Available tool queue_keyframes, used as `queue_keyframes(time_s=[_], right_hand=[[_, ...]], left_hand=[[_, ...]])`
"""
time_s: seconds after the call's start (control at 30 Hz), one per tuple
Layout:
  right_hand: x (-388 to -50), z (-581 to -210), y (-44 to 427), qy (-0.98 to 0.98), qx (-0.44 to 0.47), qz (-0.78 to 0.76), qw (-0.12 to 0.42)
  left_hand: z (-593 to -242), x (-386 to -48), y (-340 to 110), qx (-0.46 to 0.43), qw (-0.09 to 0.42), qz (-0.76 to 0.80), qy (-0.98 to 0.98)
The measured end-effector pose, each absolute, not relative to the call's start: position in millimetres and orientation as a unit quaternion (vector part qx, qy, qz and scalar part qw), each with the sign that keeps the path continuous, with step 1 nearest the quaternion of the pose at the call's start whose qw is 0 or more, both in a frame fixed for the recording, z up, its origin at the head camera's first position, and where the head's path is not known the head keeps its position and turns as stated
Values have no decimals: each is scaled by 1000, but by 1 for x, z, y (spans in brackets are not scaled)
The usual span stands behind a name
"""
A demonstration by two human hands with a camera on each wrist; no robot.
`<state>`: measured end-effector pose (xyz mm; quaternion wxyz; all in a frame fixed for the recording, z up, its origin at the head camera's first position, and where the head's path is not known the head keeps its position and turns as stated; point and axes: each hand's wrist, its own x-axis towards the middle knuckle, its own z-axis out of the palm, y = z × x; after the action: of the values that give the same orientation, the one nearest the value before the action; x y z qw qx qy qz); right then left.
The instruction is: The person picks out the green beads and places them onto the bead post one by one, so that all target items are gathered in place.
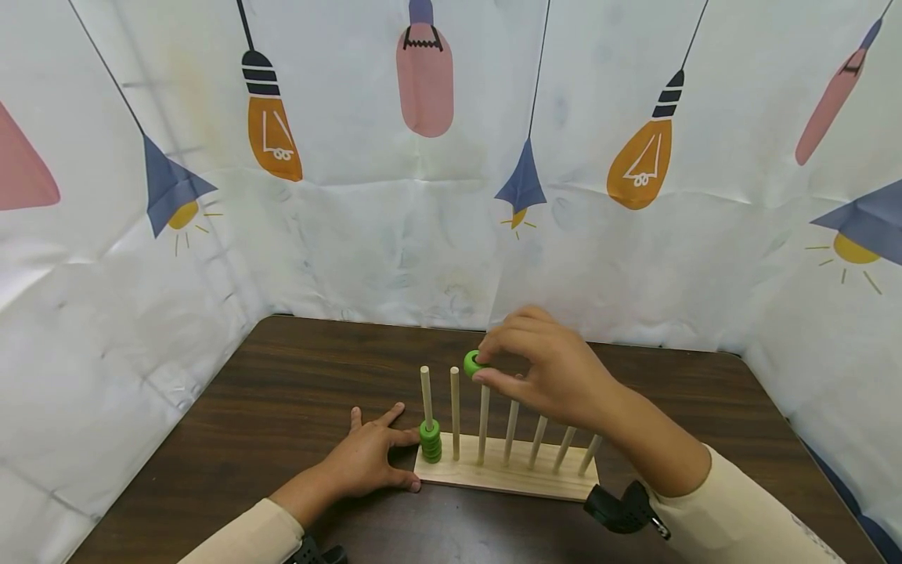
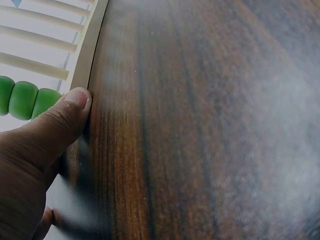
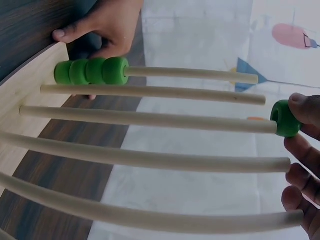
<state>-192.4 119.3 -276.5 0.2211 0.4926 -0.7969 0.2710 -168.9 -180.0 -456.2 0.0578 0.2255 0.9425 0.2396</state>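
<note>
Several upright pegs stand in a pale wooden base (image 1: 507,470). Green beads (image 1: 431,442) are stacked low on the leftmost peg, also visible in the right wrist view (image 3: 92,71). My right hand (image 1: 546,368) pinches one green bead (image 3: 286,119) between thumb and finger, at the tip of the third peg (image 3: 150,119); whether the peg enters the bead is unclear. At the base's left end rests my left hand (image 1: 369,458), fingers spread on the table, with the thumb (image 2: 75,102) touching the base's front corner.
The base stands on a dark brown wooden table (image 1: 317,368). Behind and beside the table hangs a white cloth (image 1: 338,235) printed with lamps and bulbs. Black wrist devices (image 1: 623,509) show at both sleeves.
</note>
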Motion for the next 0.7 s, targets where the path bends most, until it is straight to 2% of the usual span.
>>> queue_keyframes(time_s=[0.7], right_hand=[[-193,-273,94,-808,485,273,192]], left_hand=[[-455,-170,-180,225,63,241,942]])
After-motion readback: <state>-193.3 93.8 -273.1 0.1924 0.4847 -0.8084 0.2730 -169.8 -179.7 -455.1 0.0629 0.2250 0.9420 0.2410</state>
